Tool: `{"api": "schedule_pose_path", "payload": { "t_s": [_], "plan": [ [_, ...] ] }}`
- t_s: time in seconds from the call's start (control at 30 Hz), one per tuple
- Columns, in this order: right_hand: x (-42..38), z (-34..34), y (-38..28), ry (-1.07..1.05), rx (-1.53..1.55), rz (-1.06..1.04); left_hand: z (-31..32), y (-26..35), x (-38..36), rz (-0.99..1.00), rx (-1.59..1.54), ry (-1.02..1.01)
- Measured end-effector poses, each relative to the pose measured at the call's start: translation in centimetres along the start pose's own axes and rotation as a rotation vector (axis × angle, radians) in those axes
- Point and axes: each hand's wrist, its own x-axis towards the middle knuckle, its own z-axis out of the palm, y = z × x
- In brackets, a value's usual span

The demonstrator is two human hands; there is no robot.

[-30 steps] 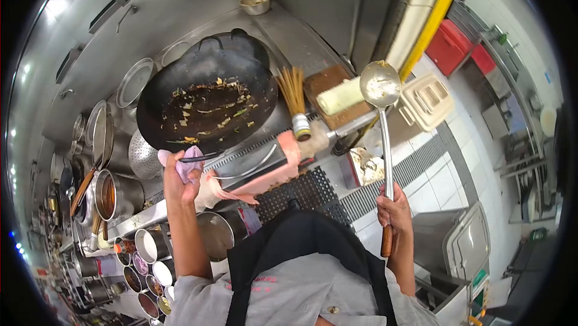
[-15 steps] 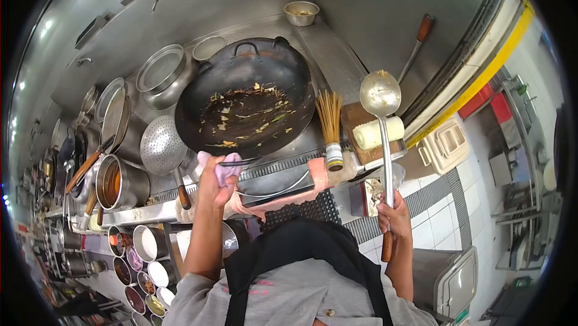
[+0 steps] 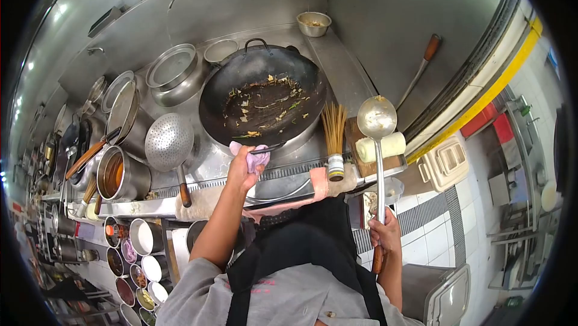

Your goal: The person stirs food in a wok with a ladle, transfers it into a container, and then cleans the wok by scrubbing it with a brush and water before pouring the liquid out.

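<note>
My left hand (image 3: 242,169) is closed around a pink cloth (image 3: 259,156), gripping the near handle of the black wok (image 3: 214,97) through it. The wok sits tilted toward me on the stove, with scattered food scraps (image 3: 265,108) across its inside. In my right hand (image 3: 385,231) is a long metal ladle (image 3: 377,116), held by the lower handle with its bowl raised to the right of the wok. A bamboo wok brush (image 3: 335,139) stands between wok and ladle. Left of my left hand lies a perforated skimmer (image 3: 169,142) with a wooden handle.
A pot of reddish-brown liquid (image 3: 114,174) and lidded pots (image 3: 173,68) stand at left. A small metal bowl (image 3: 313,25) sits at the back. A rolled pale towel (image 3: 385,146) lies behind the ladle. Several ingredient containers (image 3: 142,237) are at lower left.
My left hand and the wok have moved right, with the wok's far handle rising a little. The ladle's bowl has lowered slightly in view. The camera view has also shifted.
</note>
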Motion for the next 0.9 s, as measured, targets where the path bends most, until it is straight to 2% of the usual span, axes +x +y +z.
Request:
{"api": "schedule_pose_path", "payload": {
  "t_s": [0.23,0.37,0.47,0.57,0.7,0.83,0.9],
  "plan": [
    [2.8,-0.1,-0.1,-0.100,0.038,0.060,-0.3,-0.9,3.6,0.066,0.028,0.030],
    [8.9,1.1,-5.6,-0.168,-0.176,0.030,-0.1,-0.7,5.0,0.077,0.027,0.032],
    [10.8,4.5,-10.2,-0.437,0.208,-0.126,0.6,-0.8,5.4,0.146,0.072,0.027],
    [10.5,6.4,-10.7,-0.502,0.242,0.042,-0.6,-0.8,7.0,0.107,0.016,0.074],
    [15.3,4.6,-8.5,-0.501,0.041,0.089,-0.5,-1.0,7.0,0.136,0.090,0.096],
    [18.3,6.6,-9.4,-0.561,-0.066,0.084,0.1,-0.2,3.5,0.150,0.183,0.179],
    [19.8,7.7,-10.1,-0.593,-0.085,0.028,-1.4,1.2,1.0,0.189,0.103,0.123]
  ]
}}
